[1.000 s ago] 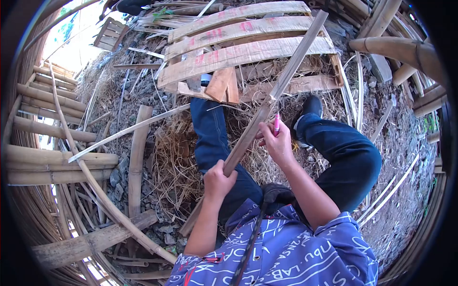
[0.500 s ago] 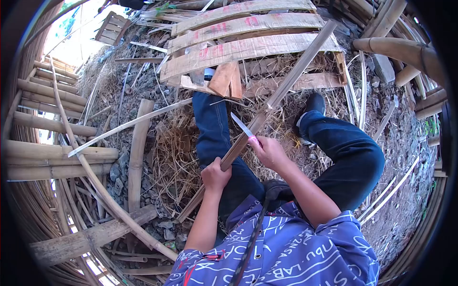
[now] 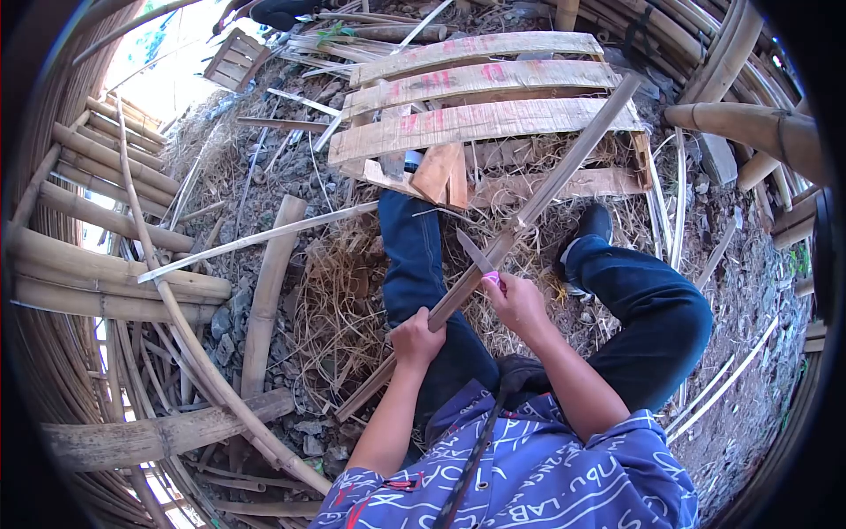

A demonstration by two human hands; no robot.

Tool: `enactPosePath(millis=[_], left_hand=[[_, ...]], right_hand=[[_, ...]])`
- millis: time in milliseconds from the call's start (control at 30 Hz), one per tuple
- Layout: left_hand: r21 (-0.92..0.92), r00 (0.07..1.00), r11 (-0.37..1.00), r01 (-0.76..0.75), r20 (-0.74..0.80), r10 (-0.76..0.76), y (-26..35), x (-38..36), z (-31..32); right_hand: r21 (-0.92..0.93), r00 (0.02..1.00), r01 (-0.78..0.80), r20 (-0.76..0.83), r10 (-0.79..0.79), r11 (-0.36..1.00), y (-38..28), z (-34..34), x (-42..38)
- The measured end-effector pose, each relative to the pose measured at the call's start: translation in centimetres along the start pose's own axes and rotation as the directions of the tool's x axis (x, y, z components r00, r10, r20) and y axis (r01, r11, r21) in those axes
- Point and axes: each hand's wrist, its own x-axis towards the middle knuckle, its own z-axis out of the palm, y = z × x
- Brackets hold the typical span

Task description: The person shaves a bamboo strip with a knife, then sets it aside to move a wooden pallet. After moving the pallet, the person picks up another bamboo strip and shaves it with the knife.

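Note:
A long split bamboo strip (image 3: 564,176) runs slantwise across my lap, from near the left thigh up over a wooden pallet. My left hand (image 3: 417,339) is closed round its lower part. In my right hand (image 3: 518,307) is a knife (image 3: 477,253) with a pink handle, its blade lying across the strip and pointing up and left. The blade seems to touch the strip near a pale joint, though the exact contact is hard to make out. The strip's lower end rests by the straw next to my left leg.
The slatted wooden pallet (image 3: 476,119) with red marks stands in front of my feet, a short wood block (image 3: 438,174) leaning at its near edge. Bamboo poles (image 3: 273,295) and a curved pole (image 3: 167,291) lie to the left. Straw (image 3: 330,309) and stones cover the ground.
The whole view has shifted, so everything sits lower and further right. My right hand and knife have slid slightly toward me along the strip. My left hand keeps its hold.

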Motion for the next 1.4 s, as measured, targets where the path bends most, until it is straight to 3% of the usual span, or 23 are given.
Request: enactPosePath(millis=[267, 333, 367, 400, 500, 567, 667, 733, 867, 933, 1067, 1133, 1200, 1233, 1333, 1400], left_hand=[[0.009, 1.000, 1.000, -0.007, 0.002, 0.007, 0.1, 0.0, 0.4], [0.011, 1.000, 1.000, -0.018, -0.007, 0.019, -0.1, -0.1, 0.4], [0.010, 1.000, 1.000, 0.000, -0.010, 0.000, -0.2, -0.2, 0.3], [0.010, 1.000, 1.000, 0.018, -0.013, -0.018, -0.4, -0.2, 0.3], [0.004, 0.998, 0.998, 0.057, -0.033, -0.057, -0.4, -0.1, 0.2], [0.005, 0.998, 0.998, 0.064, -0.017, -0.064, -0.2, 0.2, 0.3], [-0.008, 0.996, 0.997, 0.082, -0.022, -0.082, 0.1, 0.3, 0.3], [-0.024, 0.995, 0.996, 0.088, -0.041, -0.088, 0.1, 0.1, 0.3], [-0.019, 0.994, 0.995, 0.098, -0.046, -0.099, 0.1, -0.1, 0.3], [-0.018, 0.993, 0.994, 0.105, -0.051, -0.106, 0.1, 0.1, 0.2], [-0.011, 0.995, 0.996, 0.085, -0.049, -0.086, 0.1, 0.1, 0.4], [-0.007, 0.996, 0.997, 0.071, -0.056, -0.071, 0.1, 0.1, 0.5], [-0.006, 0.995, 0.997, 0.082, -0.061, -0.083, 0.0, 0.0, 0.4], [-0.003, 0.995, 0.996, 0.084, -0.059, -0.084, 0.0, 0.0, 0.4], [0.009, 0.994, 0.996, 0.092, -0.068, -0.091, -0.1, -0.2, 0.4], [-0.021, 0.993, 0.995, 0.097, -0.069, -0.098, 0.0, 0.0, 0.6]], right_hand=[[-0.106, 1.000, 0.019, 0.016, -0.018, 0.994, 1.0, -0.9, -0.4], [0.077, 0.984, -0.081, -0.151, 0.092, 0.994, 1.3, -1.0, -0.3], [0.152, 0.979, -0.138, -0.130, 0.158, 0.979, 2.0, -2.4, 0.1], [0.124, 0.964, -0.085, -0.239, 0.113, 0.989, 3.3, -2.9, 0.9], [0.042, 0.973, -0.049, -0.222, 0.057, 0.998, 3.1, -5.0, 1.4], [0.161, 0.994, -0.049, -0.087, 0.064, 0.986, 1.8, -4.0, 0.8], [0.094, 0.982, 0.065, 0.169, -0.080, 0.993, 0.1, -1.1, -1.5], [0.072, 0.967, 0.152, 0.197, -0.163, 0.986, 0.4, 1.1, -2.0], [-0.002, 0.990, 0.099, 0.097, -0.098, 0.995, 1.6, 0.9, -0.5], [0.125, 0.997, -0.078, 0.030, 0.075, 0.989, 1.5, -1.4, 0.6], [0.181, 0.998, -0.056, 0.000, 0.057, 0.982, 1.7, -1.7, 1.0], [0.155, 0.985, -0.073, 0.168, 0.047, 0.985, 0.3, -0.1, -0.2], [0.186, 0.967, 0.118, 0.200, -0.155, 0.976, 0.2, 1.9, -1.4], [0.192, 0.969, 0.001, 0.244, -0.048, 0.981, 0.4, 2.4, -1.5], [0.055, 0.982, -0.024, 0.187, 0.013, 0.998, 0.8, 1.3, -0.7], [0.115, 0.989, -0.081, 0.130, 0.065, 0.990, 1.5, 0.0, 0.6]])
